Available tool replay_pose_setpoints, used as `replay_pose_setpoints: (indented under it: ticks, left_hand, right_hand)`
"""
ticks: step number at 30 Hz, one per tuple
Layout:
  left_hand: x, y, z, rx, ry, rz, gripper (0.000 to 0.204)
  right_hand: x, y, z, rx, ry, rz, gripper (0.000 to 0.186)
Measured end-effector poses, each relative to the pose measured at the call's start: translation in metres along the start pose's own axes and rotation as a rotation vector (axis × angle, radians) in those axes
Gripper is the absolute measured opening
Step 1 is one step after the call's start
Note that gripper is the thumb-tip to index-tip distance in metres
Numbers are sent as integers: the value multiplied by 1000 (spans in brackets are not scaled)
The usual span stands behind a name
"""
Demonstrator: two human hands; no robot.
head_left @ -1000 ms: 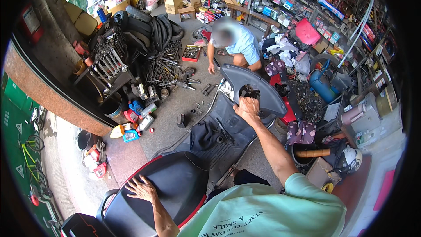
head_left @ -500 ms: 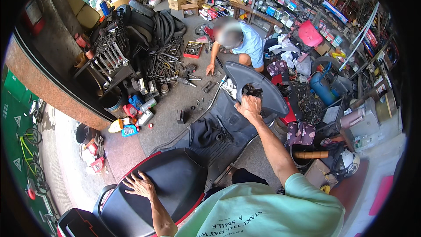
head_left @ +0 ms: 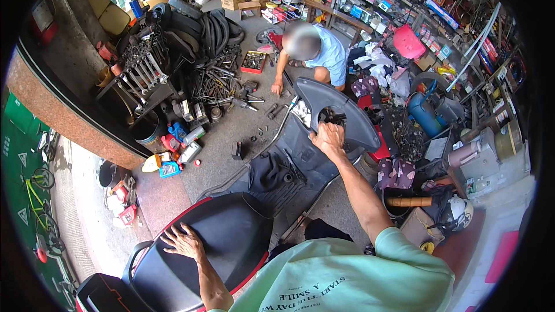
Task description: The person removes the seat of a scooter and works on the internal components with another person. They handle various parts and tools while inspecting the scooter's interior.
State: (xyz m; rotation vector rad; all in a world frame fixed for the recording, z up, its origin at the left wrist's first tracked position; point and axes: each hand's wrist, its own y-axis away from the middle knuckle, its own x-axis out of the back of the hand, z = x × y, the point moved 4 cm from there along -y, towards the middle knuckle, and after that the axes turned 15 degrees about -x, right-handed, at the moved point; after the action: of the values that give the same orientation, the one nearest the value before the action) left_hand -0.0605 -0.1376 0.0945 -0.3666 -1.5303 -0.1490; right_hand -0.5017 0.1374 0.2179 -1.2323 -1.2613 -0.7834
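Observation:
My left hand (head_left: 184, 242) lies flat on the black seat (head_left: 231, 237) of a red-trimmed scooter, fingers spread. My right arm reaches forward to the scooter's dark grey front panel (head_left: 352, 110). There my right hand (head_left: 329, 138) is closed in a fist beside an opening with dark parts in it; what its fingers grip is hidden beneath it. Between seat and panel, a crumpled black cover (head_left: 269, 173) rests on the grey footboard (head_left: 283, 196). A person in a light blue shirt (head_left: 330, 52) squats beyond the panel, one hand (head_left: 277, 88) low near the floor.
Scattered hand tools (head_left: 217, 81) and a red tray of small parts (head_left: 253, 62) cover the floor ahead. Left of them hangs a row of wrenches (head_left: 141, 75) near stacked tyres (head_left: 217, 34). Bottles (head_left: 170, 169) stand by the pillar. Crowded shelves and a blue tank (head_left: 425, 112) fill the right.
The squatting person's hand has shifted very slightly. My own hands stay in place on the scooter.

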Motion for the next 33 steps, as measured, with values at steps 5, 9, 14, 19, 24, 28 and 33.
replay_pose_setpoints:
  ticks: [5,9,14,19,24,28,33]
  left_hand:
    - [0,0,-1,7,-48,-14,55]
    - [1,0,0,-1,-6,-8,56]
    - [9,0,5,-3,-12,-37,56]
    - [3,0,0,-6,-19,-1,54]
    - [5,0,2,8,-18,-27,52]
    - [5,0,2,2,-26,-5,52]
    - [2,0,-1,-3,-36,-26,53]
  right_hand:
    - [1,1,-2,-19,16,-24,28]
    - [3,0,-3,-52,35,-69,28]
    - [2,-1,-1,-54,46,-97,29]
    - [1,0,-2,-38,40,-81,28]
    - [1,-2,-2,-46,45,-77,27]
    - [3,-1,-2,-35,40,-58,28]
    - [1,-1,-2,-37,39,-43,32]
